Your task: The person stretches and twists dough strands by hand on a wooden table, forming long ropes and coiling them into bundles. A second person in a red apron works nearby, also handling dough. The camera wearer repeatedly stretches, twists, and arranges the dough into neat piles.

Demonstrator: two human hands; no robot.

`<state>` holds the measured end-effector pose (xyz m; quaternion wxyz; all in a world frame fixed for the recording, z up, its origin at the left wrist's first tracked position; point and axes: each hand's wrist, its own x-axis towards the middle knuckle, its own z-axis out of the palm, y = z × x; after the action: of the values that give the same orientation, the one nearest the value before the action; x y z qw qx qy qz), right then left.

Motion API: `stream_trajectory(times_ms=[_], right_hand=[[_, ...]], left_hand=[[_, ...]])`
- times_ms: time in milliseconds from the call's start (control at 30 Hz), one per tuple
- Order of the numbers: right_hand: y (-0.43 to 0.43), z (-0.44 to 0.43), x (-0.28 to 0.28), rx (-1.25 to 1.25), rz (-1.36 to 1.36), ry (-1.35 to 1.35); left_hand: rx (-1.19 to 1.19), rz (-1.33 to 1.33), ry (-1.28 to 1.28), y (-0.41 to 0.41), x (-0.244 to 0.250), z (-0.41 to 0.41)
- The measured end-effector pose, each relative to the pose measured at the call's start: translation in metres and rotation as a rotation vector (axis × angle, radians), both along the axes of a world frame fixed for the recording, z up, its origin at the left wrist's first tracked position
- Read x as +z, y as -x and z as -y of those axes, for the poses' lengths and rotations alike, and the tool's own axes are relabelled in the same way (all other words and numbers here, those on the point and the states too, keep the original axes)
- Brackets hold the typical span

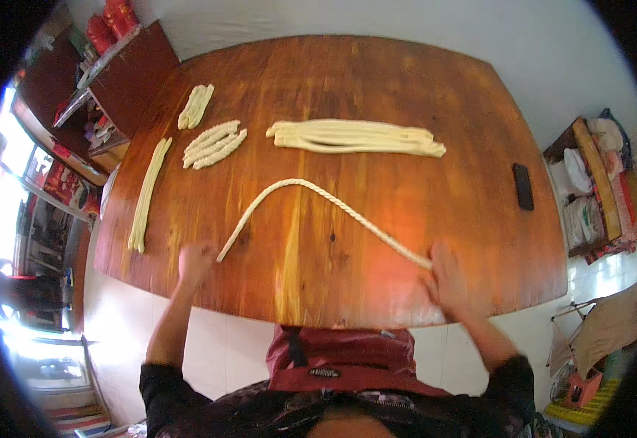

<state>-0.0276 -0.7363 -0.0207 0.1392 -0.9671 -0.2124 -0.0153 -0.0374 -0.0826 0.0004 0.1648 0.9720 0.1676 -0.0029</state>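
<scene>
A long twisted strand of pale dough [345, 207] lies in an arch on a wooden table. My left hand [196, 264] is blurred beside the strand's left end; whether it touches that end does not show plainly. At the other end, my right hand [443, 279] rests against the strand with its fingers apart. Beyond the arch is a bundle of long, smooth dough strips [351, 136]. To the left lie twisted dough pieces [214, 145], a small group of short strips [195, 107] and a narrow bundle of long strips [150, 194].
The wooden table [384, 71] has a black phone [522, 186] near its right edge. Dark red cabinets [132, 82] stand at the left. A shelf with bags [581, 180] is at the right, with a folding chair [606, 328] below it.
</scene>
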Motion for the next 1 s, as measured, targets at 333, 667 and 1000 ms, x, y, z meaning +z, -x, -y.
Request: stream_trajectory(times_ms=[333,667,1000], right_hand=[[-0.161,-0.035,-0.013,-0.461,0.045,-0.104],[-0.142,-0.027,-0.03,-0.129,0.171,-0.585],[-0.103,0.232,-0.007,-0.16,-0.362,0.144]], left_hand=[[-0.288,0.291,-0.458,0.0,-0.091,0.093],[-0.495,-0.099,-0.414,-0.007,-0.007,0.241],[-0.287,0.018,-0.207,-0.048,-0.023,-0.076]])
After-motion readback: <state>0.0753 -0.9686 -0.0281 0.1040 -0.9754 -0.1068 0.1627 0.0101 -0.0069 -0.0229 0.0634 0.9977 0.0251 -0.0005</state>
